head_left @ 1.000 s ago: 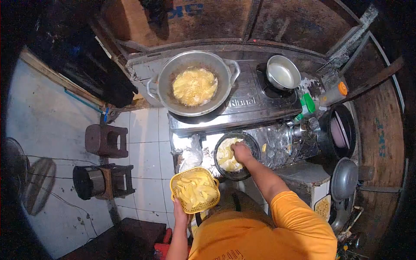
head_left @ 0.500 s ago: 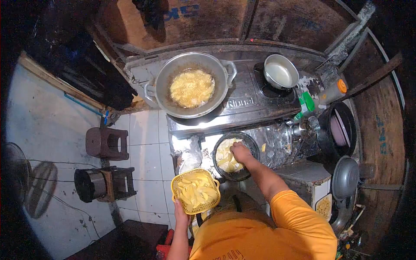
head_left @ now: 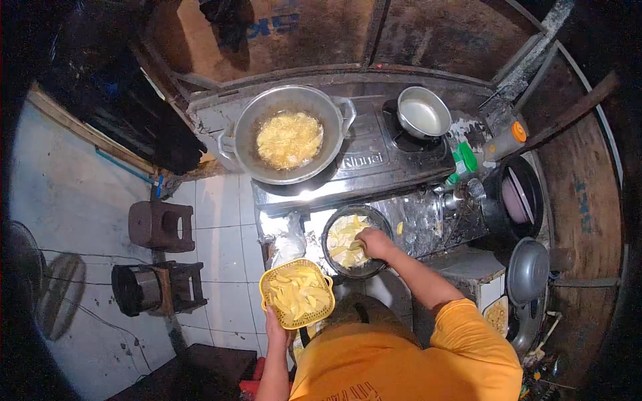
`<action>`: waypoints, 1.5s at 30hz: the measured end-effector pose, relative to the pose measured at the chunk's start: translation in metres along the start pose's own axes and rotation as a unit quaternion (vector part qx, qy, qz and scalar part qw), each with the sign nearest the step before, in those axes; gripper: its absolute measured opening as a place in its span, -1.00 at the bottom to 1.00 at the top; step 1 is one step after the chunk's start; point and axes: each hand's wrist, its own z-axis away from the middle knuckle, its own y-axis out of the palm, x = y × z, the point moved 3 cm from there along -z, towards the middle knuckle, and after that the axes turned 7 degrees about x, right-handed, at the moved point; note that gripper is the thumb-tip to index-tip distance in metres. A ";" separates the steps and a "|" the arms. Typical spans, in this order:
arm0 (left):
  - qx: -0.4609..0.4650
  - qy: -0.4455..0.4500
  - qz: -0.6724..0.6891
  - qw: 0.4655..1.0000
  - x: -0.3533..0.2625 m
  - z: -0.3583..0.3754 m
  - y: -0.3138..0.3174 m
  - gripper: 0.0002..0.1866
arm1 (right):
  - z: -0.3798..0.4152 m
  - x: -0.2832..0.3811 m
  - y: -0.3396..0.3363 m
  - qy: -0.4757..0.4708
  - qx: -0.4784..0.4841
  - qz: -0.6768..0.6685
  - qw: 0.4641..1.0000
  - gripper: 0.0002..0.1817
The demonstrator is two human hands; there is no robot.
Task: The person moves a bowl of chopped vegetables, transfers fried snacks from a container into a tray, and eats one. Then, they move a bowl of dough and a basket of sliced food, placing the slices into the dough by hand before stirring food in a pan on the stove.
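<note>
My left hand (head_left: 275,326) grips the near-left edge of a yellow plastic basket (head_left: 266,294), which is full of pale yellow, wedge-like slices (head_left: 297,292). Beside the basket, to its upper right, stands a dark round bowl (head_left: 382,226) with more such slices (head_left: 344,234) coated in something whitish. Into this bowl reaches my right hand (head_left: 374,243), its fingers curled down among the slices. What the fingertips hold, if anything, is hidden. Behind the bowl, a large two-handled wok (head_left: 244,150) sits on the stove with golden pieces (head_left: 289,139) bubbling in oil.
The stove (head_left: 364,175) also carries a small metal pot (head_left: 424,112) of pale liquid. Right of it are a green-and-white packet (head_left: 465,160), an orange-capped container (head_left: 508,142) and a black tub (head_left: 491,207). A clear plastic bag (head_left: 287,244) lies by the basket. Stools (head_left: 160,225) stand left.
The view has shifted slightly. My right hand stays in the bowl, where its fingers have moved among the slices. My left hand still holds the basket in about the same place.
</note>
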 end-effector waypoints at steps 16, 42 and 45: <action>0.048 0.017 0.005 0.999 0.016 -0.013 0.000 -0.40 | 0.038 0.008 -0.047 0.178 -0.106 -0.337 0.918 -0.65; 0.029 0.031 0.012 0.999 0.008 0.010 0.003 -0.41 | -0.009 -0.001 -0.012 0.136 -0.095 -0.152 0.974 -0.74; 0.027 0.029 0.002 0.999 0.000 0.017 0.011 -0.41 | -0.053 -0.002 0.022 0.143 -0.087 -0.112 0.980 -0.76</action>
